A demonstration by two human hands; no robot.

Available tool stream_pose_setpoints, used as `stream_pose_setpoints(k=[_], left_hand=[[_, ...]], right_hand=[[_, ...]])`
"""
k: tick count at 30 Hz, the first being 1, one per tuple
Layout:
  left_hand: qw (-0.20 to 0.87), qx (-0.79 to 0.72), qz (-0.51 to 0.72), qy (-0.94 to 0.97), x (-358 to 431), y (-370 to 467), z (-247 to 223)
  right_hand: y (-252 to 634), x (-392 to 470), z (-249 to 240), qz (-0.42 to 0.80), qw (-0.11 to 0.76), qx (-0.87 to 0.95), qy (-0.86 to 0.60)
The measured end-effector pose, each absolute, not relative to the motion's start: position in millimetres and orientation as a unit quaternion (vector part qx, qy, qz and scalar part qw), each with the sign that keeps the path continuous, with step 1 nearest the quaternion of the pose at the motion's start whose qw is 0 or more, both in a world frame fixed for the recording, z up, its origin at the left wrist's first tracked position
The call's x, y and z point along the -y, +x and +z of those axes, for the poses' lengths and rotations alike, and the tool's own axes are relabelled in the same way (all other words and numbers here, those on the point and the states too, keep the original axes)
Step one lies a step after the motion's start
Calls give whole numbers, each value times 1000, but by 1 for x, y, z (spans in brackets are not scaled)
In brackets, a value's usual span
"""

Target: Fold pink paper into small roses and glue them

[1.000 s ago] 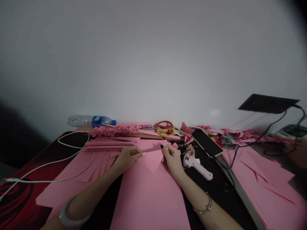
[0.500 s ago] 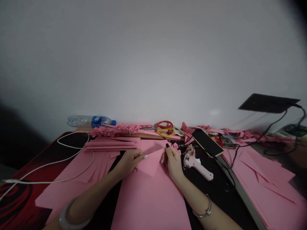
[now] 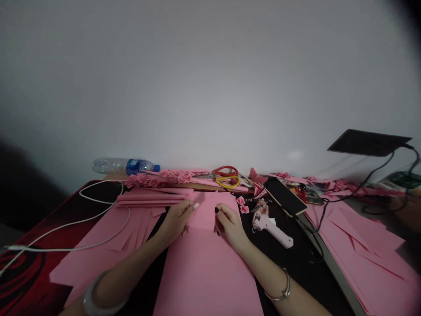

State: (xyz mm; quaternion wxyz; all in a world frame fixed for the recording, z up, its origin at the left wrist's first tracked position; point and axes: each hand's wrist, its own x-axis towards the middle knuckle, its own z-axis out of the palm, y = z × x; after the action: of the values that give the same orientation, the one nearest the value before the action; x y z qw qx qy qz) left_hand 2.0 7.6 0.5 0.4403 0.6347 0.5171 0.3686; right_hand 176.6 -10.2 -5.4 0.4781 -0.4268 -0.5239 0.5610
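Observation:
A small pink paper piece (image 3: 202,218) is held upright between my two hands, above a large pink sheet (image 3: 207,272). My left hand (image 3: 177,219) pinches its left edge between thumb and fingers. On the right edge, my right hand (image 3: 229,224), with dark nails, grips the same piece. Small pink paper flowers (image 3: 242,204) lie just beyond my right hand. A pale pink glue gun (image 3: 271,226) rests to the right of them.
Red and yellow scissors (image 3: 226,176) and a plastic bottle (image 3: 126,166) lie by the wall. Rolled pink paper (image 3: 149,201) and a white cable (image 3: 66,250) are at left. A phone (image 3: 285,195), black cables and pink sheets (image 3: 365,250) are at right.
The small paper has turned from a slanted position to squarely facing me. My right hand has moved slightly left and down, uncovering the small flowers.

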Motion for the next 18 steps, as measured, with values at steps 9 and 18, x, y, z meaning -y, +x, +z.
stream_pose_setpoints(k=[9,18], left_hand=[[462,-433,340,695,-4,3,-3],[515,-420,391,637,0,8,6]], right_hand=[[181,3,-16,543,484,507,-462],[182,2,-14,526,505,511,-455]])
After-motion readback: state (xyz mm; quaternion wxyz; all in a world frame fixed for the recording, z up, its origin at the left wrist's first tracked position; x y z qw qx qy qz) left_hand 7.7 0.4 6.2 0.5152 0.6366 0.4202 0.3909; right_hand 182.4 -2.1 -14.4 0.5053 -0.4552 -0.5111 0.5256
